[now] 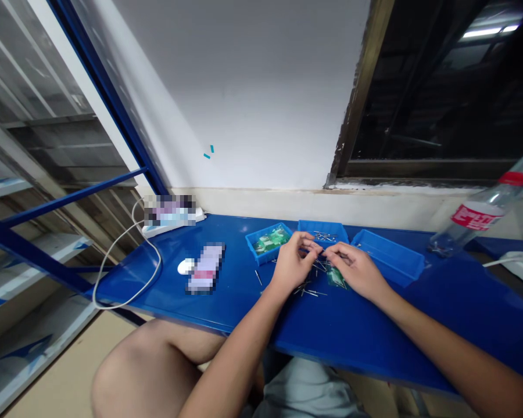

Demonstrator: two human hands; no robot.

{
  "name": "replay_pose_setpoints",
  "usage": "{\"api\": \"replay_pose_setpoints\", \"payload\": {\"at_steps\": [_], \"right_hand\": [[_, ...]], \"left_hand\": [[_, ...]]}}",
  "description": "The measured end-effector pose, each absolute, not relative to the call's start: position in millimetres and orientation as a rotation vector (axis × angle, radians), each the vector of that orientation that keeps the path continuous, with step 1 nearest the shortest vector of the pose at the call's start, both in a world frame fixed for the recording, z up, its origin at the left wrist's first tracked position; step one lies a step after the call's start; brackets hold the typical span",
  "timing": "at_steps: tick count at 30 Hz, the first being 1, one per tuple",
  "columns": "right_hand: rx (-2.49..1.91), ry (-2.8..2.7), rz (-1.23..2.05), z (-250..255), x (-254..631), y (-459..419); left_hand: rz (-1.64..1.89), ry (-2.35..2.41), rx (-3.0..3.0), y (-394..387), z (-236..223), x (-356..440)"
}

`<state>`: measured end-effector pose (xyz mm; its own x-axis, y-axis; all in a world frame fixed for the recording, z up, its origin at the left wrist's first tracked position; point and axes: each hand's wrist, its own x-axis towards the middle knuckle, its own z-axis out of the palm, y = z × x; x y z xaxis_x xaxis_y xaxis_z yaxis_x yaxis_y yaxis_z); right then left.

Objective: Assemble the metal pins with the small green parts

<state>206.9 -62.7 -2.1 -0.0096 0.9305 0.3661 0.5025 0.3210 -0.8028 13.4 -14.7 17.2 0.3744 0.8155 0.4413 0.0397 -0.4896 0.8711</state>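
The left hand [293, 261] is hovering over the work area with its fingers curled and its thumb drawn close to the fingertips; whether it is gripping a small part cannot be told. The right hand [355, 268] is facing it, fingertips near those of the left, with thumb and fingers bent close together; its grip contents are likewise too small to confirm. Thin metal pins [309, 291] are lying in a loose, crossed pile beneath and between the two hands. A green-printed packet [335, 276] is lying just below the right hand's fingers. A single pin [258, 277] is lying apart, left of the left hand. Beyond the left hand and to its left, a blue tray [268, 255] is holding green packets [272, 239]. Directly beyond both hands, a second blue tray [320, 226] is containing more metal pins. Beyond the right hand and to its right, a third blue tray [390, 258] is resting at an angle. All are resting on a blue table [340, 337]. Well left of the left hand, a white round object [186, 266] is lying beside a pixelated object [207, 267]. Well right of the right hand, a clear bottle [475, 217] with a red cap is appearing tilted.
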Motion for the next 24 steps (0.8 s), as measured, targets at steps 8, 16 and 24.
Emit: {"api": "replay_pose_setpoints", "payload": {"at_steps": [8,16,24], "right_hand": [[-1.242,-1.630,0.651,-1.9,202.4,-63.0],[-1.247,-1.446,0.697,2.4,203.2,-63.7],[-1.283,-1.376,0.739,2.9,204.4,-62.3]], "left_hand": [[1.111,0.636,1.598,-12.4,16.6,13.4],[1.062,0.485,1.674,-21.4,28.4,10.2],[1.126,0.546,1.671,-14.2,19.0,11.8]]}}
